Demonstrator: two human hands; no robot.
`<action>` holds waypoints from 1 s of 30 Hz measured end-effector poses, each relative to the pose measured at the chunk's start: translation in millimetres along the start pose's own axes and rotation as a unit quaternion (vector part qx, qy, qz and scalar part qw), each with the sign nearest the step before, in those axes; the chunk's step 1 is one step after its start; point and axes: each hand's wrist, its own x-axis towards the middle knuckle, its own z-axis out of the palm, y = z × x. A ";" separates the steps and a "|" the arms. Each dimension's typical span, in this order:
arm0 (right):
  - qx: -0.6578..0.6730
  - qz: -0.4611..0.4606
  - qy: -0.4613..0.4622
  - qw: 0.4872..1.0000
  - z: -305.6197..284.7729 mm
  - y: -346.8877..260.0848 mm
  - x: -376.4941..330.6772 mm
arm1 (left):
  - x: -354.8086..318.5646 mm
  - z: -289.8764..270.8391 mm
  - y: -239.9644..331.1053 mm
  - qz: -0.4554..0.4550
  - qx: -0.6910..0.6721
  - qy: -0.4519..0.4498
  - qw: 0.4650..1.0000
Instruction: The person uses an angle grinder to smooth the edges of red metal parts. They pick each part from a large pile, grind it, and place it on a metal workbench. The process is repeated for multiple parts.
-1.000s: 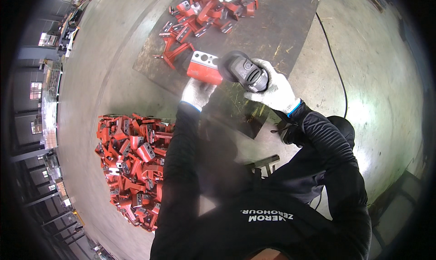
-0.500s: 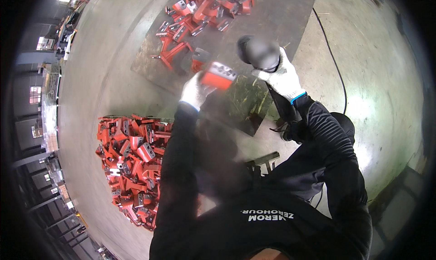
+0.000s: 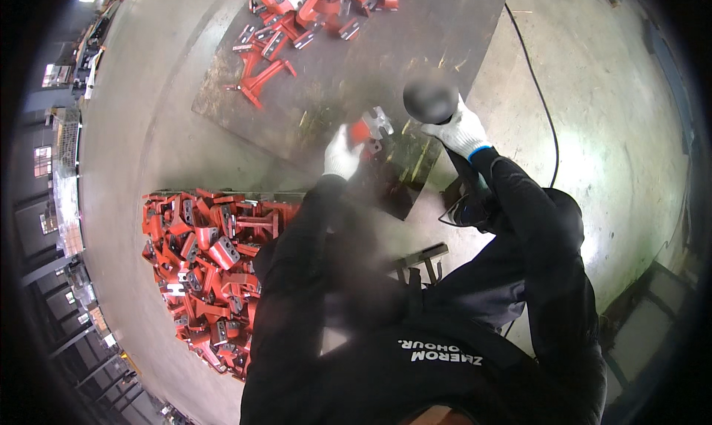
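Observation:
My left hand [image 3: 343, 155], in a white knit glove, is closed around a red metal bracket [image 3: 360, 132]. The bracket's bare silvery forked end points away from me, toward the upper right. My right hand [image 3: 463, 130], gloved in white with a blue cuff edge, grips an angle grinder [image 3: 430, 103]. The grinder's round grey head is blurred, and its dark body runs back below my wrist. A small gap separates the bracket from the grinder head. Both hands are over the near part of a dark flat board [image 3: 386, 54].
Several loose red brackets [image 3: 319, 10] lie heaped on the far left of the board. A larger heap of red brackets [image 3: 215, 254] fills the left side, beside my left arm. A black cable [image 3: 541, 91] curves along the concrete floor at right. A metal stand [image 3: 426, 256] is near my legs.
My left hand has moved right and slightly nearer to me, turning the bracket so its forked end shows. My right hand and the grinder have shifted slightly nearer to me.

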 end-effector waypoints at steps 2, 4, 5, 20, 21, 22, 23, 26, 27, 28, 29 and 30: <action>-0.026 -0.002 -0.037 0.999 11.8 -3.5 11.3 | -0.1 -19.8 16.7 0.068 0.170 0.030 0.983; -0.032 -0.046 -0.062 0.997 31.3 -5.1 21.6 | 4.7 -48.7 22.3 0.051 0.267 0.000 0.962; -0.025 -0.059 -0.078 0.995 36.9 -12.0 24.5 | 8.2 -63.3 22.2 0.040 0.225 -0.025 0.973; -0.167 -0.194 -0.189 0.948 77.9 -69.2 84.5 | 33.7 -94.5 31.4 0.212 0.150 -0.050 0.964; -0.160 -0.207 -0.183 0.948 88.0 -54.8 93.9 | 32.7 -94.6 32.3 0.204 0.148 -0.051 0.966; -0.158 -0.219 -0.176 0.947 92.0 -51.0 96.5 | 31.2 -96.1 31.1 0.195 0.147 -0.050 0.969; -0.156 -0.230 -0.168 0.946 96.4 -47.2 98.6 | 30.1 -97.0 30.3 0.177 0.144 -0.050 0.972; -0.108 -0.218 -0.165 0.956 98.8 -44.9 96.6 | 29.4 -96.4 25.8 0.176 0.130 -0.038 0.975; -0.091 -0.216 -0.165 0.958 102.8 -43.5 98.4 | 29.0 -96.6 24.5 0.184 0.141 -0.033 0.972; -0.092 -0.222 -0.153 0.958 112.0 -32.5 105.6 | 32.4 -93.9 27.4 0.199 0.148 -0.029 0.968; -0.090 -0.181 -0.142 0.969 117.1 -18.7 111.0 | 35.2 -91.3 30.5 0.214 0.155 -0.026 0.964; -0.085 -0.141 -0.134 0.977 119.0 -19.3 110.2 | 34.8 -90.0 30.9 0.214 0.156 -0.025 0.964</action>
